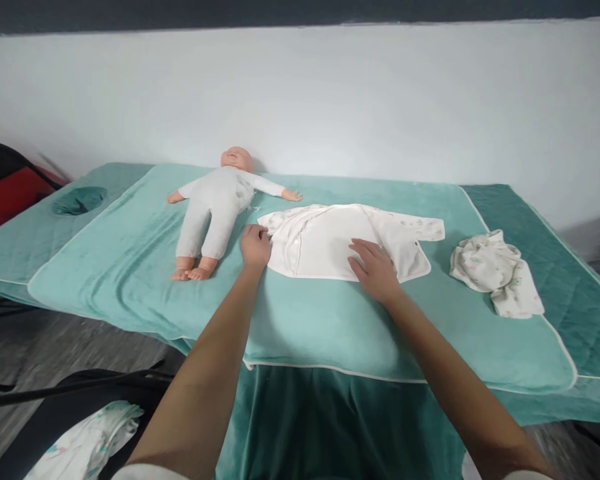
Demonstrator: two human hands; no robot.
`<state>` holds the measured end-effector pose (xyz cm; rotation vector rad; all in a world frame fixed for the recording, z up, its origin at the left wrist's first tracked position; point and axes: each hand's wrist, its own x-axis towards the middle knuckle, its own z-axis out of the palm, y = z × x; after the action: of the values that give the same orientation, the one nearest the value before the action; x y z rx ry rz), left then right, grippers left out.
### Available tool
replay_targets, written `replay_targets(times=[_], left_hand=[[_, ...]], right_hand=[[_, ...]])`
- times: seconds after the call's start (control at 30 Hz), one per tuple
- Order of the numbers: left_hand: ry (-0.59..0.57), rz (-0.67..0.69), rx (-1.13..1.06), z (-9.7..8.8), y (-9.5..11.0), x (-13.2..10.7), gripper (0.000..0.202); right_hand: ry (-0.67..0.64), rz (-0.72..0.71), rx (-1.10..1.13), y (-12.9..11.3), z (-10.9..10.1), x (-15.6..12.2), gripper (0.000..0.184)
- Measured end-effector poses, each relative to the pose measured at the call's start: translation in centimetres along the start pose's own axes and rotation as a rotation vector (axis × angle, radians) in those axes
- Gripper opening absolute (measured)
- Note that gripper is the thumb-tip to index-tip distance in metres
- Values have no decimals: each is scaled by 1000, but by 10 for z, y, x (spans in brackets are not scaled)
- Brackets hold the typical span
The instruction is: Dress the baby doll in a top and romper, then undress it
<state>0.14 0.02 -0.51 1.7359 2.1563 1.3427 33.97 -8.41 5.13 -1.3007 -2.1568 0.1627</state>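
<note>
A white baby shirt (330, 240) lies spread out on the teal cover, its printed sleeves stretched to both sides. At its left edge my left hand (256, 247) is closed, fingers curled around the end of the left sleeve; the fingertips are partly hidden. My right hand (375, 267) rests on the lower right of the shirt with fingers stretched out, palm down. Just left of the shirt, a baby doll (215, 200) in a white suit lies on its back with arms spread.
A crumpled printed baby garment (495, 270) sits at the right of the teal cover (325, 327). The padded bed has a face hole (80, 200) at its left end. White printed cloth (90, 440) lies on a dark chair at lower left. A wall runs behind.
</note>
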Motion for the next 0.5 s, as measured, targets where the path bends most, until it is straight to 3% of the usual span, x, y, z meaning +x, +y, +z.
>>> replay_targets(times=[0.23,0.37,0.5], left_hand=[[1,21,22,0,-3,-1,20],[9,25,19,2,-4,-1,20],[-13,2,12,1,-2,-1,20]], right_hand=[[-242,139,-152,-1,50,73,68],[-269,173,-279,10,70,81,72],[-257,159,-319,14,74,77,73]])
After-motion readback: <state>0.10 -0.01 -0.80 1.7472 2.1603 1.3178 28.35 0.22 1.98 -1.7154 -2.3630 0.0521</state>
